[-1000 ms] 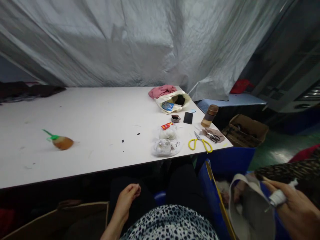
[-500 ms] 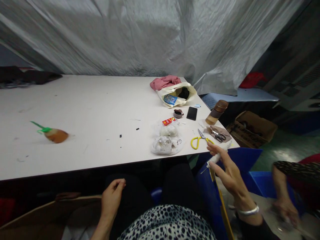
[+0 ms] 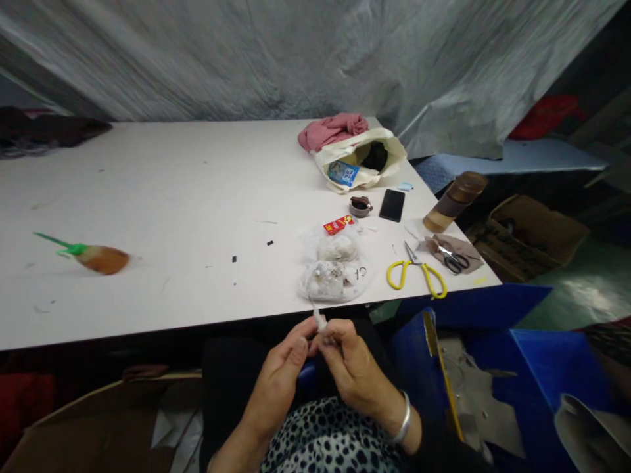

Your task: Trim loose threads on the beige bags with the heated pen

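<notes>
Both hands meet over my lap, just off the table's front edge. My right hand, with a silver bangle at the wrist, is closed round a small white wrapped tool with a thin tip pointing up. Beside it, my left hand has its fingers curled against the tool and the right fingers; what it grips, if anything, is hidden. Just beyond lie clear plastic bags of white material. Yellow-handled scissors rest open to their right.
On the white table are a glue bottle, a red box, a phone, a brown bottle, black-handled scissors and a cloth bag. Blue bins stand at right, a carton at lower left.
My right hand has come left from the table's right corner with the white tool, its fingers now closed on it. My left hand has moved right to meet it. The view has shifted.
</notes>
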Motion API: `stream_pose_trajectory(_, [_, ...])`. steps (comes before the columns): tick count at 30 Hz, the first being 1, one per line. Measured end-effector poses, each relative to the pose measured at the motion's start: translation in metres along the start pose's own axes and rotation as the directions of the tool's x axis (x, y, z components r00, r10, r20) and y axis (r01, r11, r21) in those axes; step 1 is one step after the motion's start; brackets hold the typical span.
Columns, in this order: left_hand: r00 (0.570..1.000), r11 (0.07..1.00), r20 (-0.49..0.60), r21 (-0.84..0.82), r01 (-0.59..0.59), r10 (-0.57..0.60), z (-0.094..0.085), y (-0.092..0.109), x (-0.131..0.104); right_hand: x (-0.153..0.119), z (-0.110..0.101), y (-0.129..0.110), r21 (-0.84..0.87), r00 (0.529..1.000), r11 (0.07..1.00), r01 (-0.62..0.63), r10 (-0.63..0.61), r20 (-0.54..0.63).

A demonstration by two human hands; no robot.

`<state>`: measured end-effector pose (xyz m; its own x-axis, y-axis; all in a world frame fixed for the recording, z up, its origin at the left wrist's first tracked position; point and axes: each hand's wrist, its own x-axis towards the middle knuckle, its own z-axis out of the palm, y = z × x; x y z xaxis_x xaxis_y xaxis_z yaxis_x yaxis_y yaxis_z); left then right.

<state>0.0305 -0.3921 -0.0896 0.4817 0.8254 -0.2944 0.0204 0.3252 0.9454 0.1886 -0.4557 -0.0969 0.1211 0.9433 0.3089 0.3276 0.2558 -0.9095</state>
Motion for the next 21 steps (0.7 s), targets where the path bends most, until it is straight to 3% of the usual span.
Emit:
stream_pose_trajectory(4, [0.987, 0.995, -0.128, -0.031, 0.09, -0.093, 0.01, -0.01, 0.01, 0.005, 0.005, 0.01, -0.302, 0.989, 0.943, 0.14, -0.148, -0.005])
stream_pose_trajectory(7, [0.96, 0.987, -0.23, -0.023, 0.161, -0.162, 0.015, -0.011, 0.019, 0.008, 0.008, 0.019, -0.435, 0.979, 0.879, 0.195, -0.201, 0.032])
stream_pose_trajectory(10, [0.941, 0.976, -0.258, -0.035, 0.215, -0.217, 0.018, -0.011, 0.028, 0.01, 0.01, 0.026, -0.476, 0.985, 0.862, 0.173, -0.155, 0.077])
stream_pose_trajectory(16, [0.956, 0.97, -0.231, 0.119, 0.211, -0.179, 0.015, -0.023, 0.043, 0.013, 0.006, 0.036, -0.529, 0.988, 0.84, 0.118, -0.045, 0.148])
stream_pose_trajectory(21, [0.945, 0.972, -0.233, -0.002, 0.235, -0.229, 0.011, -0.023, 0.05, 0.018, 0.0, 0.038, -0.482, 0.986, 0.869, 0.11, -0.033, 0.166])
